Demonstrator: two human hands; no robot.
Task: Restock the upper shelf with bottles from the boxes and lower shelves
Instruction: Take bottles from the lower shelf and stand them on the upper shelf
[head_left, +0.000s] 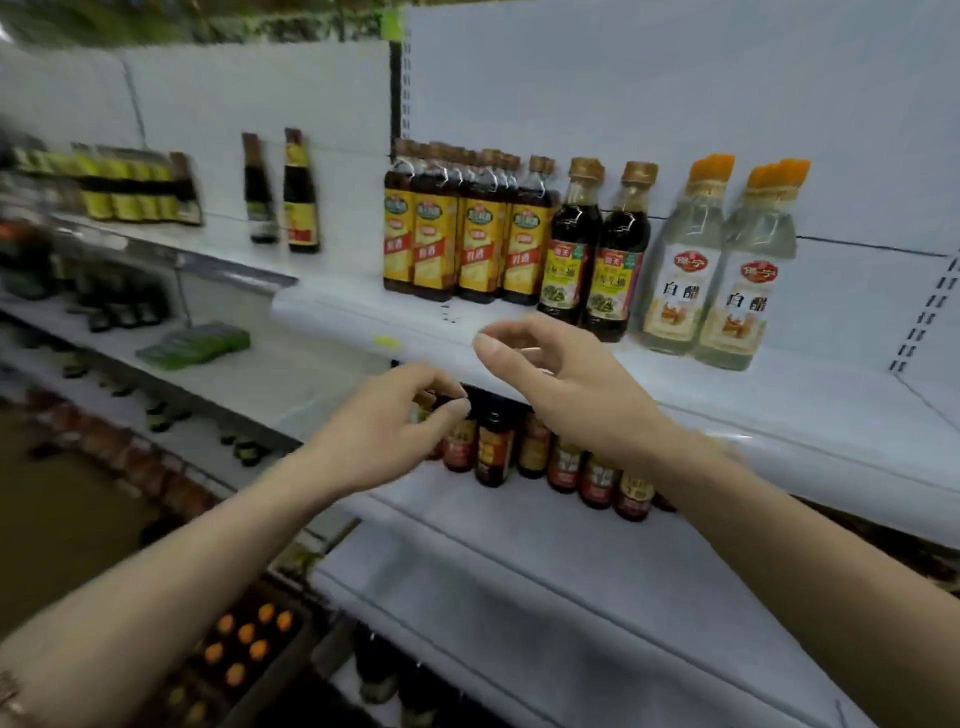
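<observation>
The white upper shelf holds several yellow-label bottles, two dark soy bottles and clear white-vinegar bottles with orange caps. Under it, a row of small dark bottles with red and yellow labels stands on the lower shelf. My left hand reaches under the upper shelf, and its fingertips pinch the cap of the leftmost small dark bottle. In front of the upper shelf's edge, my right hand hovers with loosely curled fingers, holding nothing.
To the left, another shelf bay carries two dark sauce bottles and blurred yellow-label bottles. A box of orange-capped bottles sits on the floor at lower left. More dark bottles stand on the bottom shelf.
</observation>
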